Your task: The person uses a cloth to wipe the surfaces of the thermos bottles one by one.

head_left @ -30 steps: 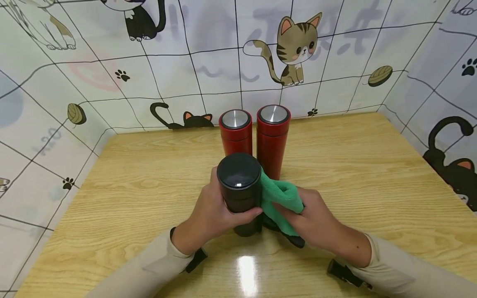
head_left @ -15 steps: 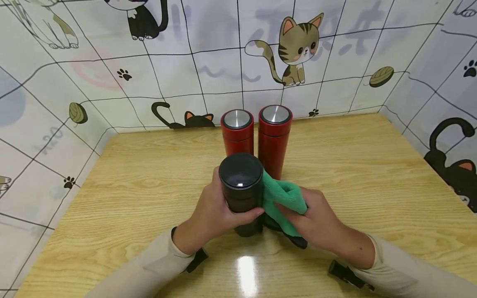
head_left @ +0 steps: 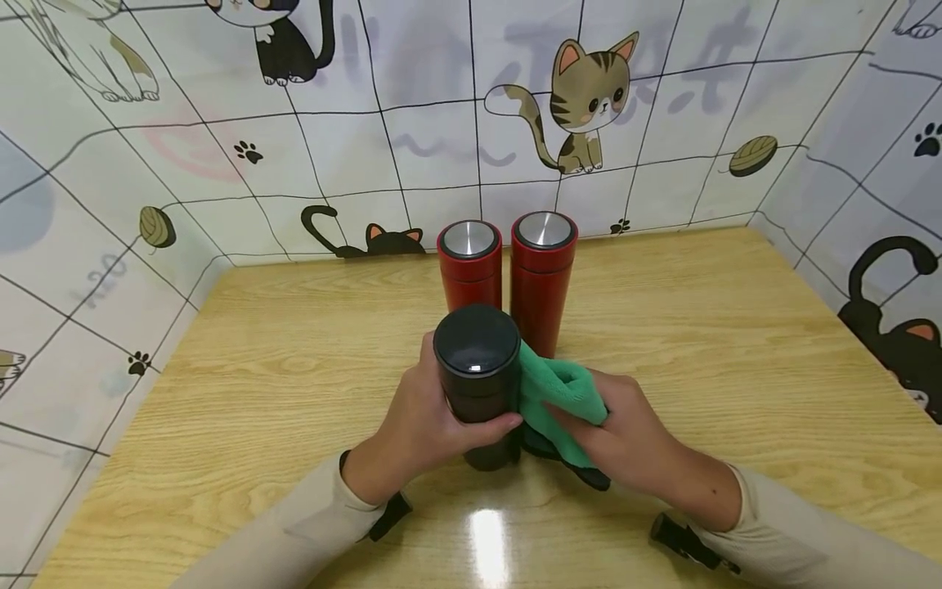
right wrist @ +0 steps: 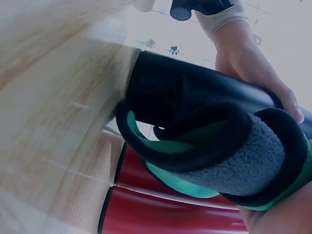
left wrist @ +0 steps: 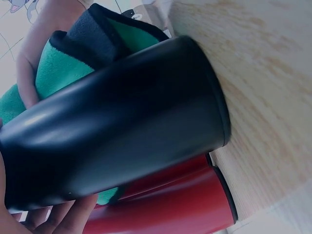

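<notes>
One black bottle (head_left: pixel 482 401) is held roughly upright toward 6 o'clock from the head view's middle; whether its base touches the table (head_left: pixel 331 327) is hard to tell. The left hand (head_left: pixel 423 429) grips it from 8 o'clock, thumb across the near side. At 3 o'clock the right hand (head_left: pixel 625 433) pinches a bunched green cloth (head_left: pixel 567 388) beside the bottle's wall. Beyond stand a left red bottle (head_left: pixel 471 278) at 12 o'clock and a right red bottle (head_left: pixel 540 298) at 1.

The step in hand looks like wiping the side. Done well, it calls for spreading the cloth flat under the fingers, since a bunched fold probably leaves streaks. A firm left grip should counter the push, with the bottle turned so covered patches get reached, and strokes kept short of the red pair.
</notes>
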`<move>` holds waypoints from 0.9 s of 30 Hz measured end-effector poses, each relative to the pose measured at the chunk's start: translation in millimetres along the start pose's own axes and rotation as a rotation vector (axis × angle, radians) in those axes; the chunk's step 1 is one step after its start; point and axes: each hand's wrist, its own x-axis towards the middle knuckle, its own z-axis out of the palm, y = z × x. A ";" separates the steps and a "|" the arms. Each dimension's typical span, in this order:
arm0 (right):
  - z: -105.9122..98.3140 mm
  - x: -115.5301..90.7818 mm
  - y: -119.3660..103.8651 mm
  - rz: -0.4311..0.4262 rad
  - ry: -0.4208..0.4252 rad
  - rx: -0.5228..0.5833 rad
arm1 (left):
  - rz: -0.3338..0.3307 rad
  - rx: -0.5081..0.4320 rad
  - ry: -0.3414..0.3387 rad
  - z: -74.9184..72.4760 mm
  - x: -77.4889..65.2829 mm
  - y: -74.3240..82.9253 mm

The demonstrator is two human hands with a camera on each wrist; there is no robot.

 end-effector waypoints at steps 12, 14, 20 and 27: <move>0.3 -1.6 1.1 0.017 0.003 -0.008 | 0.018 -0.005 0.000 0.3 0.8 -0.2; 0.4 -1.3 1.1 0.001 0.018 -0.006 | 0.020 -0.007 -0.001 0.1 0.6 -0.4; 1.5 -1.9 3.4 0.033 -0.038 -0.010 | 0.006 0.017 -0.001 0.3 -2.0 -1.0; -1.9 -4.2 -1.5 -0.002 0.044 -0.052 | 0.046 0.053 -0.027 -2.5 -4.0 0.5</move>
